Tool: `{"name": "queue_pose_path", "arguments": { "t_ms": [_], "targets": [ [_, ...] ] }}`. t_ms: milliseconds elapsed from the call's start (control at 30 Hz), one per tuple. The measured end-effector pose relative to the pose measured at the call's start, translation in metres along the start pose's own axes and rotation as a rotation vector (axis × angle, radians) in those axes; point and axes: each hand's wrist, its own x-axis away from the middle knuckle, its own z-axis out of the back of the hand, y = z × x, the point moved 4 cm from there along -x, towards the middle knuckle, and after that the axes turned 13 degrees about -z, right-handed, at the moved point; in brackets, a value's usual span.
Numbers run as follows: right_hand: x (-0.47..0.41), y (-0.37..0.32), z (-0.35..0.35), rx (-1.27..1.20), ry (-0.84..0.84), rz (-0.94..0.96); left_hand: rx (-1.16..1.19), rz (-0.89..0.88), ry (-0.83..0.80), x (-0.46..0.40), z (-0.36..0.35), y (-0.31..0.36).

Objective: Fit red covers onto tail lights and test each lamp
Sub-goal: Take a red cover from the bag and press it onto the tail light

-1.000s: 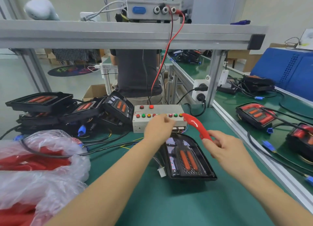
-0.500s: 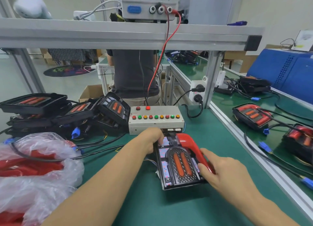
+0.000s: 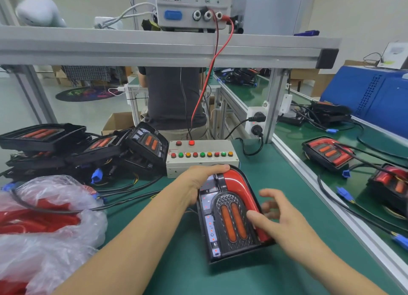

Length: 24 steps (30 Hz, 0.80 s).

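Cover (image 3: 240, 187) seated along lamp (image 3: 229, 219) right edge; left hand (image 3: 198, 179) grips lamp's top-left corner; right hand (image 3: 280, 217) spread, blurred, over cover.

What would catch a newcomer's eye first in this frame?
Front and centre, a black tail light lies on the green bench with a glossy red cover along its right edge; the left hand holds its top end and the right hand hovers over it. Just behind sits the button box, and at far left a plastic bag of red covers.
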Motion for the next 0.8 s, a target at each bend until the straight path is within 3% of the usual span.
{"name": "queue_pose_path", "arguments": {
  "t_ms": [67, 133, 600, 700, 800],
  "targets": [
    [-0.005, 0.004, -0.007, -0.311, -0.297, -0.19, -0.004, -0.025, 0.018, 0.0, 0.001, 0.001],
    [-0.005, 0.001, -0.009, -0.335, -0.397, -0.181, -0.002, -0.028, 0.018, 0.002, 0.002, 0.002],
    [-0.014, 0.001, -0.009, -0.347, -0.243, -0.189, 0.098, -0.044, 0.047, -0.001, 0.002, 0.001],
    [-0.017, -0.001, -0.009, -0.334, -0.277, -0.183, -0.066, -0.038, 0.023, 0.003, 0.005, 0.007],
    [-0.02, -0.001, -0.004, -0.327, -0.282, -0.182, -0.443, -0.286, 0.077, 0.025, 0.018, 0.044]
  ]
}}
